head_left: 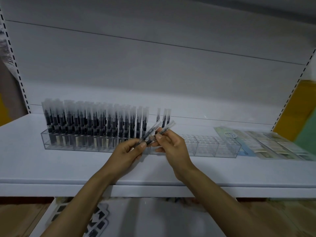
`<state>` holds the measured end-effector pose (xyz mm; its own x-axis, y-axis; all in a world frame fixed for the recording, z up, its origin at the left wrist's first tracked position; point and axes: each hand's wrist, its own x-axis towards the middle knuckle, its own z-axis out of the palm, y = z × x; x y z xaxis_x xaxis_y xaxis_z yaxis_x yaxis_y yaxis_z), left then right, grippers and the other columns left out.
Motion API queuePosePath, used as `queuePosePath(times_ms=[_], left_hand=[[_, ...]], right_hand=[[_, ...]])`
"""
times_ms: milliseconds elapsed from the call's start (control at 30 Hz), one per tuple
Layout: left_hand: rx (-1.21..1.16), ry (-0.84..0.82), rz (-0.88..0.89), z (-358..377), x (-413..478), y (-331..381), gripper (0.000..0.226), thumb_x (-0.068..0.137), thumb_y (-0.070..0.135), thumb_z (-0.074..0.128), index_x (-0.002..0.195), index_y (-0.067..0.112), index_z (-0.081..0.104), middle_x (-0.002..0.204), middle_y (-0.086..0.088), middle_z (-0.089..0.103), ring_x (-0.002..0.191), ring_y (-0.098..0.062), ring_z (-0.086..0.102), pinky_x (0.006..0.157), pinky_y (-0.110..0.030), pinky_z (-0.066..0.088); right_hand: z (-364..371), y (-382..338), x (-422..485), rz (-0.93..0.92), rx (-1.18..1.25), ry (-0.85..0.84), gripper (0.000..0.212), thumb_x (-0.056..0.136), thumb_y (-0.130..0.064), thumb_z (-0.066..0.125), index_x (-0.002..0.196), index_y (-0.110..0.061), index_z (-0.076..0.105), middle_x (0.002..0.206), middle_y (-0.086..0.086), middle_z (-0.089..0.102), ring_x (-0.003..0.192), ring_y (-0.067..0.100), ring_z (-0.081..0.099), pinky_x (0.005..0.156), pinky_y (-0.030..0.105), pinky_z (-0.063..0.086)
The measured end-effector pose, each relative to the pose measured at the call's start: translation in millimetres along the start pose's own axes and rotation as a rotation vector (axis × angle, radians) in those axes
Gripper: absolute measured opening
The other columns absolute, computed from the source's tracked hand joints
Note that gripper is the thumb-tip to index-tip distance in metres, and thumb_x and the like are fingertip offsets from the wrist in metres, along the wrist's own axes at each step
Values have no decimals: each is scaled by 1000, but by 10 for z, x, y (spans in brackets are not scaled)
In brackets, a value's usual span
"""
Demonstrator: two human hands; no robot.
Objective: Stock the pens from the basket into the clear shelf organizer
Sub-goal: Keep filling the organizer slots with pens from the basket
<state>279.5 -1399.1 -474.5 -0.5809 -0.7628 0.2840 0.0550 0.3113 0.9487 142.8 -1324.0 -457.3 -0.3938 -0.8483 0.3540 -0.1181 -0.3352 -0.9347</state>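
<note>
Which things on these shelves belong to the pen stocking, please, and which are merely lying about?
Belonging: long clear plastic organizer; black pens with frosted caps standing in it; loose pens of the same kind, gripped by left hand and right hand.
Lying about: flat pale paper packets right of the organizer; black-and-white packs on the lower shelf.

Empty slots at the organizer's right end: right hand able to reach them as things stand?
Probably yes. The right hand, pinching a pen, is just in front of the organizer, and nothing covers those slots.

white shelf (51, 168) | grey back panel (153, 65) | slotted uprights (17, 72) | dim light
</note>
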Motion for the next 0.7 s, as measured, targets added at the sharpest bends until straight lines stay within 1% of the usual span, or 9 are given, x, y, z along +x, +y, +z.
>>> queuePosePath(times_ms=[100, 133, 200, 267, 333, 433, 500, 600, 700], left_hand=[[44, -4, 21, -6, 4, -10, 21, 95, 14, 53, 91, -6, 60, 50, 13, 44, 43, 2, 38, 43, -8, 30], [55, -6, 27, -6, 6, -11, 20, 95, 13, 53, 91, -6, 60, 48, 13, 44, 43, 2, 39, 43, -8, 31], [57, 1, 27, -6, 9, -10, 21, 95, 14, 53, 91, -5, 61, 48, 14, 44, 44, 1, 39, 43, -8, 31], [46, 8, 17, 0, 9, -9, 27, 95, 20, 51, 90, -4, 61, 51, 12, 44, 46, 0, 38, 44, -9, 31], [19, 10, -9, 8, 4, -8, 32, 96, 26, 48, 93, -3, 63, 53, 11, 43, 46, 0, 36, 43, -9, 29], [-23, 6, -62, 6, 1, -5, 35, 99, 29, 40, 90, 6, 65, 51, 10, 38, 45, -3, 31, 42, -12, 26], [-70, -13, -108, -2, 16, -6, 39, 102, 28, 36, 80, 7, 62, 52, 5, 31, 44, -8, 26, 40, -17, 21], [-126, -25, -156, -8, 40, -12, 42, 103, 21, 29, 74, 7, 56, 49, 2, 30, 43, -11, 23, 39, -21, 18], [-95, -12, -153, -18, 38, -29, 39, 102, 16, 30, 81, 4, 60, 51, 1, 36, 46, -12, 29, 45, -26, 22]], right_hand=[[-14, 5, 1, 21, 58, 16, 18, 94, -8, 57, 108, -19, 61, 87, -2, 72, 78, 6, 69, 69, 19, 53], [-22, 15, 6, 33, 87, 20, 19, 93, -8, 59, 109, -17, 60, 91, 2, 73, 82, 10, 70, 73, 21, 55], [-33, 31, 6, 58, 143, 35, 16, 90, -9, 63, 105, -14, 60, 97, 9, 73, 89, 17, 70, 79, 26, 56], [-50, 29, 17, 75, 195, 69, 12, 90, -10, 62, 101, -10, 61, 97, 11, 74, 89, 18, 70, 80, 28, 56], [-112, -17, 73, 61, 209, 123, 9, 94, -11, 57, 102, -10, 61, 95, 7, 74, 85, 15, 69, 76, 26, 56], [-283, -145, 273, 28, 163, 233, 19, 99, -10, 46, 108, -20, 60, 91, 2, 72, 82, 12, 68, 75, 25, 56], [-396, -205, 449, 20, 131, 278, 21, 101, -12, 44, 113, -21, 58, 91, 3, 71, 85, 15, 68, 77, 27, 56], [-509, -204, 679, 10, 22, 272, 24, 102, -13, 42, 123, -16, 54, 88, 5, 68, 83, 18, 67, 75, 28, 57], [-558, -100, 775, 20, -48, 229, 27, 102, -14, 42, 128, -15, 51, 85, 6, 66, 76, 16, 67, 71, 25, 58]])
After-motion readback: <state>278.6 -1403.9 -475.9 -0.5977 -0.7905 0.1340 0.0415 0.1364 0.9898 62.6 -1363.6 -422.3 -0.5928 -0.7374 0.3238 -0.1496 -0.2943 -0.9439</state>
